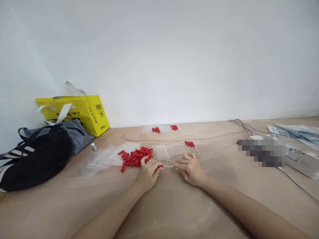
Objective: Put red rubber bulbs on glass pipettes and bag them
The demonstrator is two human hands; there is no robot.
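Head view, clear bags point(145, 129) with red bulbs point(156, 129), hands point(149, 172) at tube point(168, 166)

On table point(154, 212), I see just beyond my fingers point(158, 164): tube row point(160, 152), capped tubes point(191, 144) at its right end. Left of fingers: bulb pile point(136, 157), plastic bags point(99, 162), then shopping bag point(96, 114). Far right: cable point(296, 186).

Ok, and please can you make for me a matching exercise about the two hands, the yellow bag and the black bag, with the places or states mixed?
1. left hand
2. right hand
3. yellow bag
4. black bag

A. holds a thin tube
B. in front of the striped bag
C. pinches a red bulb
D. behind the striped bag

Pairs: 1-C, 2-A, 3-D, 4-B
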